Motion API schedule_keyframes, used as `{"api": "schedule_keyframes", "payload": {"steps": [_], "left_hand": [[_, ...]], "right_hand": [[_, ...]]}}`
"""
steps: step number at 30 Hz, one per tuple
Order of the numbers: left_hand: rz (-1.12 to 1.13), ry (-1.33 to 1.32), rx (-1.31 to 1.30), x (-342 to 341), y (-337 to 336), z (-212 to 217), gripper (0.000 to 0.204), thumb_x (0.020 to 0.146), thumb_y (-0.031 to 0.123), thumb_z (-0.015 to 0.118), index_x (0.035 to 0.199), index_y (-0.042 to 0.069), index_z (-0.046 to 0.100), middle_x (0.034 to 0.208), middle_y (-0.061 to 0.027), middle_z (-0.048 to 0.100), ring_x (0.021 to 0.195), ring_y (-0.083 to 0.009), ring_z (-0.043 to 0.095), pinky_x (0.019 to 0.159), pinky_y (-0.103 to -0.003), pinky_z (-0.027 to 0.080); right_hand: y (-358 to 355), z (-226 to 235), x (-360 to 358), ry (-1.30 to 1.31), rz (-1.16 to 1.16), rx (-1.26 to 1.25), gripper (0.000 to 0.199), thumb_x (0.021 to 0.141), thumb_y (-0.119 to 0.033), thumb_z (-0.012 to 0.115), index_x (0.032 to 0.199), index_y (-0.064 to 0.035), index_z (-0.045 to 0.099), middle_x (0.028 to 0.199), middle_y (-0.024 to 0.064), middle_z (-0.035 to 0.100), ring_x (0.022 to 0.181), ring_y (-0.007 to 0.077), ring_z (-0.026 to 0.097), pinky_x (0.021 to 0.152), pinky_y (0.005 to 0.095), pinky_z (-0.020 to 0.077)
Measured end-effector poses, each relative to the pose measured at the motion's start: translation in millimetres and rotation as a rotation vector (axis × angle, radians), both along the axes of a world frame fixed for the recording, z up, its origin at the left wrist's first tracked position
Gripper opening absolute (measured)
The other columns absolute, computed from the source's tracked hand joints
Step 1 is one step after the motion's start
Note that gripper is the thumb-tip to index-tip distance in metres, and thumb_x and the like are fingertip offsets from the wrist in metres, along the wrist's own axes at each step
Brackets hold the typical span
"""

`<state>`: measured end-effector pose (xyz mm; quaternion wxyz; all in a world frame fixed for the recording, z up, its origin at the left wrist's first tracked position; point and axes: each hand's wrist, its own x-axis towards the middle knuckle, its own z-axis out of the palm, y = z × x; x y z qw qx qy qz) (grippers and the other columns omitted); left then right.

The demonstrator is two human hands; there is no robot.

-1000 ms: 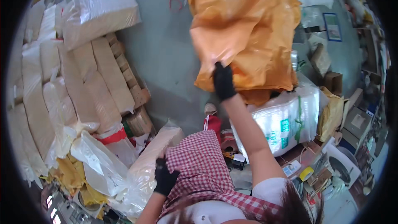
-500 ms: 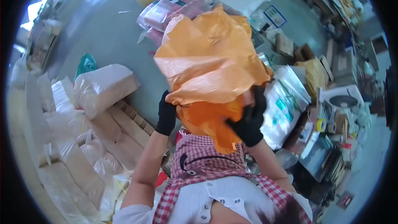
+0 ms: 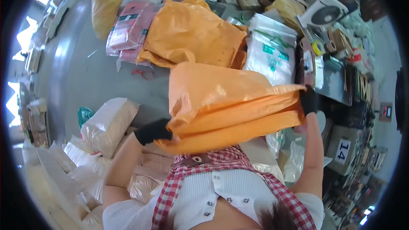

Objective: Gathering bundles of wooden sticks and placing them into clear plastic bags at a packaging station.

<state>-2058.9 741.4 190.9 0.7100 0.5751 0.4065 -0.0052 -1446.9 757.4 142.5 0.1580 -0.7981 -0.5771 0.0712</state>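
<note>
An orange plastic bag is stretched sideways in front of my body. My left hand, in a black glove with bare fingertips, grips its left lower corner. On the other side, my right hand in a matching glove is closed on the right end of its edge. The side nearest me hangs in long folds and the bag's mouth gapes a little. Just beyond lies a pile of similar orange bags. Pink packs in clear plastic lie to its left, and a stack of clear bags with green print to its right.
Wrapped white bundles crowd the left. A yellow bag stands at the far left of the pile. On the right are a scale-like white device, a yellow tape roll and a grey box.
The held orange bag has come lower and been spread wide. My right hand has moved out to the right, from its mouth to its end. My view has turned, revealing the orange pile.
</note>
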Motion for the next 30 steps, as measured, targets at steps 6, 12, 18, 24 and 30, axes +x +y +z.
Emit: {"api": "schedule_keyframes", "payload": {"steps": [6,12,18,24,30], "left_hand": [[0.665,-0.433,-0.619,29.1,0.4,-69.8,0.037,0.093,0.023,0.056,0.126,0.007,0.05,0.118,-0.0077,0.059,0.105,-0.0207,0.059,0.091,-0.038,0.049],[0.822,-0.58,-0.563,140.6,-11.8,-83.1,0.046,0.095,0.036,0.05,0.133,0.009,0.044,0.125,-0.008,0.055,0.113,-0.0232,0.055,0.096,-0.042,0.046],[0.926,-0.382,-0.203,53.1,-40.9,-176.0,0.033,0.096,0.02,0.044,0.126,0.009,0.051,0.108,-0.0018,0.059,0.097,-0.0154,0.057,0.087,-0.031,0.048],[0.975,-0.696,-0.267,-13.9,-4.0,-80.0,0.044,0.096,0.04,0.038,0.123,0.007,0.051,0.126,-0.0131,0.055,0.115,-0.0301,0.054,0.1,-0.047,0.043],[0.954,-0.699,-0.42,60.5,-22.3,-83.9,0.043,0.095,0.036,0.043,0.127,0.008,0.048,0.13,-0.0111,0.053,0.119,-0.0279,0.052,0.1,-0.045,0.043]], "right_hand": [[18.0,52.5,0.2,0.267,-0.072,0.008,0.066,0.074,-0.043,0.07,0.119,0.0024,0.054,0.111,0.0215,0.061,0.101,0.0352,0.06,0.084,0.0412,0.0484],[-116.0,-180.6,64.3,0.454,-0.469,0.374,0.054,0.069,-0.045,0.077,0.099,-0.0028,0.06,0.066,-0.0003,0.053,0.058,0.0105,0.05,0.048,0.0321,0.0453],[-119.5,-112.6,-149.9,1.384,-0.025,0.068,0.022,0.088,-0.018,0.054,0.104,-0.0055,0.061,0.091,0.009,0.063,0.083,0.0214,0.061,0.074,0.0338,0.0492],[-147.2,-105.5,-51.2,2.211,-0.507,-0.375,0.038,0.095,-0.016,0.042,0.128,0.0006,0.047,0.126,0.0179,0.055,0.113,0.029,0.056,0.099,0.0415,0.0447],[-105.5,-54.5,-57.9,-0.077,0.036,-0.353,0.091,0.066,-0.034,0.077,0.139,-0.0018,0.033,0.133,0.024,0.045,0.123,0.0382,0.045,0.103,0.0434,0.0366]]}}
